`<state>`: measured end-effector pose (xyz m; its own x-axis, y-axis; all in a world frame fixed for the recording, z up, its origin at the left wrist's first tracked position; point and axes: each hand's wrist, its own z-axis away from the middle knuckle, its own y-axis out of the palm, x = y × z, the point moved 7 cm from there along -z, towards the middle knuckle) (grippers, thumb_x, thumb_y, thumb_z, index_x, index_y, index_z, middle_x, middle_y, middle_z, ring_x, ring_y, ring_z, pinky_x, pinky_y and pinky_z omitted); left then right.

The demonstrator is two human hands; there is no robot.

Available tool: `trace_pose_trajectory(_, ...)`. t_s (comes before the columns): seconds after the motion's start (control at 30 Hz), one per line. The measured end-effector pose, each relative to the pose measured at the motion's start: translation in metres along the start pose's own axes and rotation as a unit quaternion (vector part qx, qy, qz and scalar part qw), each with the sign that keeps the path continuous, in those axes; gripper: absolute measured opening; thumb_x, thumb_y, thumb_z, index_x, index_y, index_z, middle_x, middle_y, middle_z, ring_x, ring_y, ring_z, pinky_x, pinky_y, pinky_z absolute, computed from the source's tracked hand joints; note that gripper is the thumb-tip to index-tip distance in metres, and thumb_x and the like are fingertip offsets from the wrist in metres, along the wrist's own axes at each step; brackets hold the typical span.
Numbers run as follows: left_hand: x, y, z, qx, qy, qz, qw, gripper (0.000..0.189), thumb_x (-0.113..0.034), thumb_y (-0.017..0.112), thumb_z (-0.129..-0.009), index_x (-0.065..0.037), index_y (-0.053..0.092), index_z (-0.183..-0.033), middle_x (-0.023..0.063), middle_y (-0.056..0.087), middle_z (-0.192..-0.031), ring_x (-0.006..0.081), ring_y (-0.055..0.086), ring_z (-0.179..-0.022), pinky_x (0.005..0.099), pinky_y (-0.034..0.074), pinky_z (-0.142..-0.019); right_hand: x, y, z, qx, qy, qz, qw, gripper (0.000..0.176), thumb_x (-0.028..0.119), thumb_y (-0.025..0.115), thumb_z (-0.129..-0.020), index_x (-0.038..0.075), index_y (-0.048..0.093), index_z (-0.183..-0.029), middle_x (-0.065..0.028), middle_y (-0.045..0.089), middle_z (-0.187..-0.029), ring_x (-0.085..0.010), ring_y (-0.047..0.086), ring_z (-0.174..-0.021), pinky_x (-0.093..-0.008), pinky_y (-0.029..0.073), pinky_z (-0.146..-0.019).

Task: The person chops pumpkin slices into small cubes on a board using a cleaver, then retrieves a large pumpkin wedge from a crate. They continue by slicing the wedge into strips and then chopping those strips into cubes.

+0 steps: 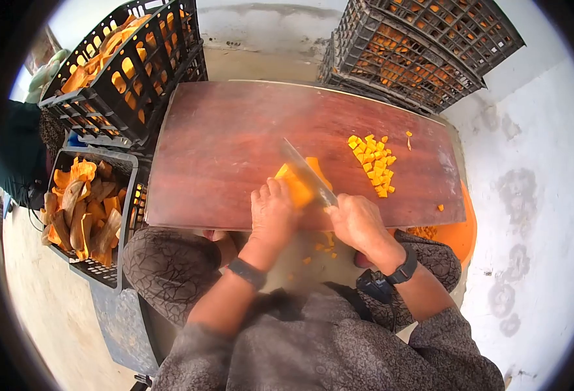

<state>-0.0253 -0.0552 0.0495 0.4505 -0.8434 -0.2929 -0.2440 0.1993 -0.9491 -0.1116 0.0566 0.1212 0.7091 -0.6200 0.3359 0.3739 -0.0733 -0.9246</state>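
My right grip wraps the knife; my left grip, curled onto the orange chunk beneath, should tuck back.

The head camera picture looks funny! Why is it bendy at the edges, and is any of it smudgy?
In the head view, black corners and a bowed tabletop suggest a wide, round lens; also in the head view, a hazy smudge veils the tabletop's middle and part of the shirt, while the orange cubes look clearer.
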Motion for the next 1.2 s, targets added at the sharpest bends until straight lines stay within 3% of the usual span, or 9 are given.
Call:
trace_pose_trajectory(0.1,0.0,-0.004,-0.003,0.034,0.001,0.047,0.998,0.073,-0.028,0.078,-0.072,0.007,0.049,-0.128,0.0246,0.054,-0.129,0.037,0.054,-0.116,0.0438,0.042,-0.097,0.001,-0.003,0.003,0.0,-0.005,0.008,1.0,0.027,0.022,0.06,-0.088,-0.004,0.062,-0.082,-0.0276,0.063,-0.077,-0.0458,0.062,-0.077,-0.0517,0.049,-0.071)
trace_pose_trajectory(0.4,0.004,-0.003,-0.006,0.053,-0.019,0.068,0.996,0.078,-0.029,0.081,-0.069,0.007,0.048,-0.13,0.0199,0.056,-0.118,0.0352,0.055,-0.111,0.0421,0.044,-0.093,0.008,-0.008,0.009,-0.001,-0.017,0.012,1.0,0.023,0.018,0.061,-0.087,-0.005,0.061,-0.084,-0.0271,0.063,-0.077,-0.0461,0.062,-0.078,-0.0516,0.048,-0.073)
trace_pose_trajectory(0.97,0.007,-0.003,-0.007,0.052,-0.049,0.079,0.994,0.078,-0.028,0.082,-0.068,0.004,0.047,-0.13,0.0148,0.054,-0.117,0.0329,0.052,-0.111,0.0447,0.045,-0.09,0.006,-0.017,-0.004,0.121,0.066,0.031,0.99,0.022,0.019,0.062,-0.089,-0.003,0.064,-0.086,-0.0275,0.064,-0.083,-0.0455,0.063,-0.083,-0.0498,0.05,-0.074)
trace_pose_trajectory(1.1,0.009,-0.002,-0.008,0.065,-0.056,0.087,0.993,0.075,-0.026,0.083,-0.067,0.002,0.049,-0.128,0.0144,0.054,-0.117,0.0328,0.052,-0.111,0.0454,0.045,-0.09,0.012,-0.024,-0.012,0.125,0.05,0.039,0.99,0.021,0.018,0.062,-0.088,-0.003,0.064,-0.085,-0.028,0.064,-0.083,-0.0455,0.063,-0.084,-0.0489,0.05,-0.073)
trace_pose_trajectory(1.2,0.01,-0.004,-0.008,0.063,-0.057,0.1,0.991,0.075,-0.025,0.083,-0.066,0.001,0.049,-0.127,0.0139,0.053,-0.117,0.0327,0.052,-0.111,0.0458,0.045,-0.089,0.009,-0.02,-0.019,0.185,0.092,0.069,0.976,0.022,0.017,0.062,-0.088,-0.004,0.065,-0.083,-0.0281,0.064,-0.083,-0.0455,0.063,-0.083,-0.0483,0.051,-0.072)
